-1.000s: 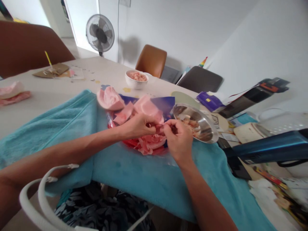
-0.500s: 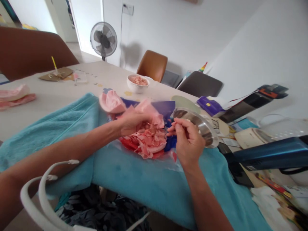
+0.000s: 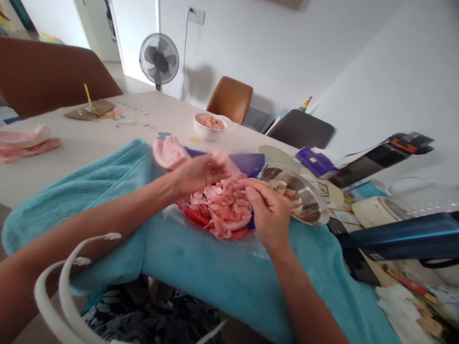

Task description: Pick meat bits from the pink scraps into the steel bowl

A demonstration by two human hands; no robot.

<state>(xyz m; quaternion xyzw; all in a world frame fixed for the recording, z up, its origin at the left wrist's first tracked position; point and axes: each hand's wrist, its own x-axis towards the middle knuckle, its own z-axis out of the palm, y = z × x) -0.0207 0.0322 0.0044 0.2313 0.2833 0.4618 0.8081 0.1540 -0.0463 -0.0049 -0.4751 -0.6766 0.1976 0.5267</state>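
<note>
A heap of thin, crumpled pink flakes [image 3: 229, 205] lies on red and blue plastic in front of me. My left hand [image 3: 204, 172] is over the heap's upper left side, its fingers blurred and bent towards a smooth pink sheet [image 3: 229, 166]. Whether those fingers grip the sheet is unclear. My right hand [image 3: 268, 205] reaches in from the right, thumb and fingertips pinched together above the heap; whatever lies between them is too small to make out. A rounded, folded pink piece [image 3: 170, 152] rests behind my left forearm. Right of the heap, a tilted steel bowl [image 3: 315, 203] contains pale brownish pieces.
A teal towel [image 3: 215, 277] lies under the heap. Farther back stand a white bowl [image 3: 201, 130] of pinkish bits and a fan [image 3: 158, 59]. Folded pink pieces [image 3: 28, 143] lie at far left. A dark blue bottle [image 3: 405, 234] and clutter crowd the right. White cables [image 3: 57, 306] cross the lower left.
My right hand has moved left from the steel bowl's rim to over the heap, uncovering the bowl's contents. My left hand has risen slightly, and the pink sheet beside it has shifted.
</note>
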